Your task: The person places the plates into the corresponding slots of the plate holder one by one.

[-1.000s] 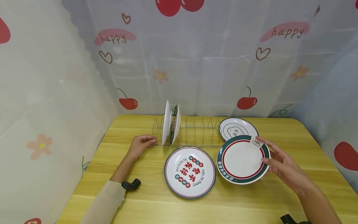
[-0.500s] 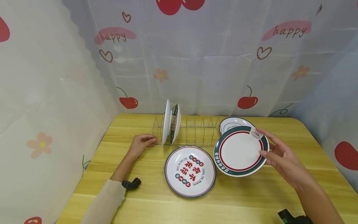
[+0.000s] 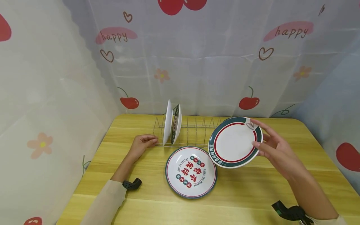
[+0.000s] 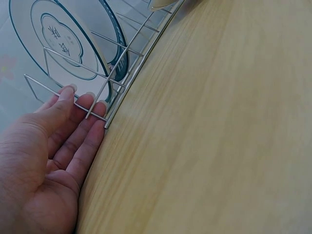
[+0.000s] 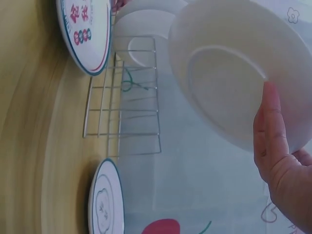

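Note:
My right hand [image 3: 277, 150] pinches the rim of a white plate [image 3: 234, 142] with a green band and red ring, thumb on the face and fingers beneath. The plate is raised and tilted; its plain white underside shows in the right wrist view. My left hand [image 4: 53, 151] pinches the end wire of a metal dish rack [image 4: 127, 48] between thumb and fingers. Two plates stand upright in the rack's left part: a white plate [image 3: 167, 123] and a green-banded plate [image 3: 176, 125]. Another plate [image 3: 191, 172] with red characters lies flat in front of the rack.
A small plate [image 5: 105, 204] with a line-drawn emblem lies right of the rack; in the head view the raised plate hides it. The wooden table [image 3: 157, 206] ends at a printed curtain [image 3: 208, 78] behind, with curtains at both sides.
My right hand has lifted the plate and carried it left and away from me, so it now covers the small plate and the rack's right end. The left hand has stayed put.

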Motion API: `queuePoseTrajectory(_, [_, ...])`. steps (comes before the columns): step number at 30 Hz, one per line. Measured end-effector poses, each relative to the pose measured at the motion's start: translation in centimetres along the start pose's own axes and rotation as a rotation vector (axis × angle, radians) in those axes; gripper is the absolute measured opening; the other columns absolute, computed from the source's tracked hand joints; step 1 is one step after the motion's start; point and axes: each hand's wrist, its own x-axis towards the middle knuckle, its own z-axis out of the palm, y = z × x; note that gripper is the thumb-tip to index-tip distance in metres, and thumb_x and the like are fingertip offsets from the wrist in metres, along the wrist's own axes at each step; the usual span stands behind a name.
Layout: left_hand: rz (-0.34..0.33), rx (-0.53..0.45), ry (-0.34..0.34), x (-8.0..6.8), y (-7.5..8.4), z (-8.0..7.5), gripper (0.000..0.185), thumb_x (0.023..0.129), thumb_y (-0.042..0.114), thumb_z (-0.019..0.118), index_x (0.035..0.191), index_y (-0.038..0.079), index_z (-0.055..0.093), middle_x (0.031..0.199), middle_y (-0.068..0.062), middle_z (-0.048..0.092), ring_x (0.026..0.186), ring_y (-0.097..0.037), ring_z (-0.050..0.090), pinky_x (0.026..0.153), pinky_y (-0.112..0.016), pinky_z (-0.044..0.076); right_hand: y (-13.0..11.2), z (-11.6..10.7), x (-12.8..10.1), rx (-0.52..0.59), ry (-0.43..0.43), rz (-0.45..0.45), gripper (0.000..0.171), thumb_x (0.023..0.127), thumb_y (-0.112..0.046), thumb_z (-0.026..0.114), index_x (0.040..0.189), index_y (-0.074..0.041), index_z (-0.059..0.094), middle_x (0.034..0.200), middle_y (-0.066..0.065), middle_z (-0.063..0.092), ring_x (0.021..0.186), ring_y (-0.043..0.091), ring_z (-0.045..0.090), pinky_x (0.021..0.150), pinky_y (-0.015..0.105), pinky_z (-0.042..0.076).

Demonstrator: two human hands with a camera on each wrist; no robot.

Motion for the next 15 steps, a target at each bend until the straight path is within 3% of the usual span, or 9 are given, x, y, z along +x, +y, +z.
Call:
queuePoseTrajectory(7, [-0.004,-0.014,-0.002,0.1,0.0,0.0,0.030,0.088,0.015,0.066,0.105,-0.011,0.065,0.102,-0.026,0.066,0.090,-0.027,0.068,0.076,-0.038,0.058,-0.4,1.1,1.2,0.014,0.016,-0.047,0.065,0.093,0.006,0.052,0.149,-0.017,0.028,0.141,0.021,0.029,0.101,0.023,0.057,0.077,0.033,0.058])
queuePoseTrajectory(12, [0.001,-0.011,-0.006,0.0,0.0,0.0,0.029,0.089,0.014,0.066,0.105,-0.011,0.065,0.102,-0.025,0.066,0.090,-0.026,0.068,0.076,-0.038,0.058,-0.2,2.1,2.3,-0.037,0.027,-0.050,0.067,0.092,0.003,0.057,0.148,-0.019,0.030,0.134,0.023,0.037,0.100,0.026,0.061,0.076,0.041,0.058])
queuePoseTrajectory(15, [0.003,-0.020,-0.005,-0.1,0.0,0.1,0.029,0.089,0.014,0.066,0.105,-0.011,0.065,0.101,-0.024,0.067,0.090,-0.025,0.069,0.076,-0.038,0.058,-0.1,2.6,2.8,-0.084,0.036,-0.051,0.067,0.091,0.000,0.060,0.148,-0.020,0.031,0.129,0.023,0.043,0.098,0.026,0.062,0.074,0.040,0.059])
